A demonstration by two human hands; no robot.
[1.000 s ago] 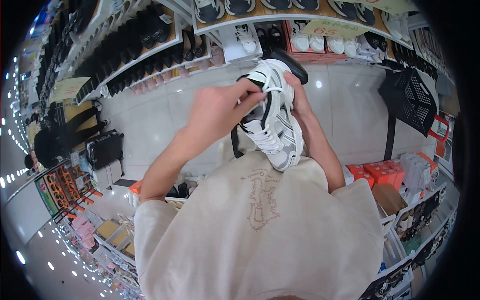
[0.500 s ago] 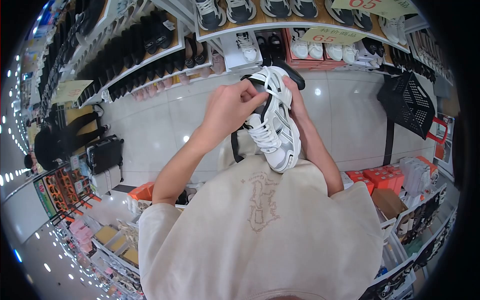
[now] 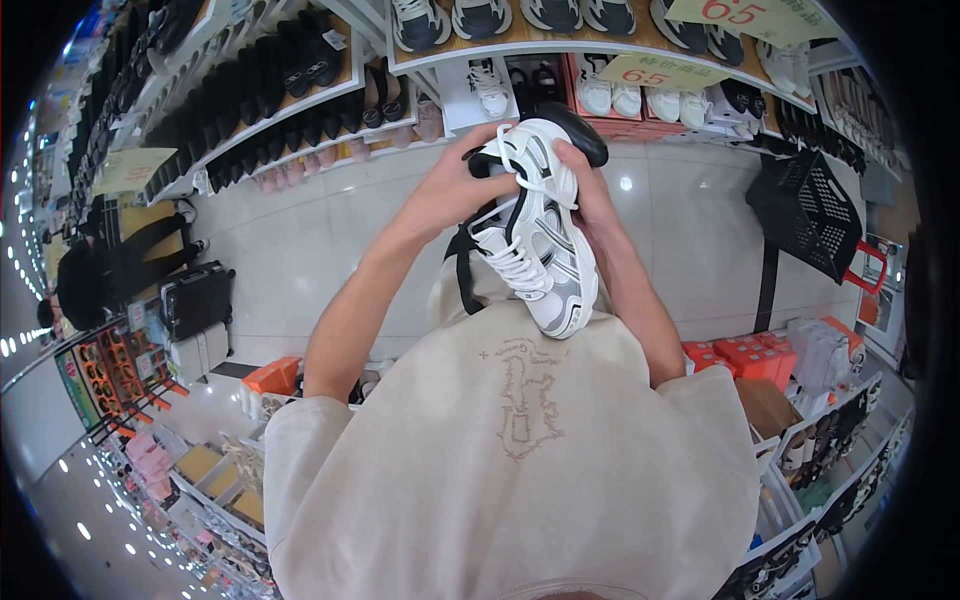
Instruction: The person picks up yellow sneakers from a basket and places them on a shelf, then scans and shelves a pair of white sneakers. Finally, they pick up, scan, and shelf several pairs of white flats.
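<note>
A white and grey sneaker (image 3: 548, 250) is held up in front of my shirt, its toe pointing toward me and its sole side to the right. My left hand (image 3: 455, 192) grips the edge of the shoe's opening, thumb on the near side and fingers partly hidden behind it. Around the heel end, my right hand (image 3: 588, 190) is closed, with the thumb on top and the other fingers hidden beneath. A loose white lace (image 3: 540, 185) loops across the heel and opening. Behind the heel shows a rounded black shape (image 3: 578, 135), perhaps a shoe.
Shelves of shoes (image 3: 470, 55) run along the far side, with price signs (image 3: 660, 72). A black basket (image 3: 810, 215) with a red handle stands on the floor at right. Orange boxes (image 3: 750, 355) are beside me. At left are a black suitcase (image 3: 197, 300) and a person (image 3: 100, 270).
My left hand has gone from pinching at the lace to gripping the opening's edge, its fingers reaching behind the shoe. The right hand keeps hold; the view has shifted slightly.
</note>
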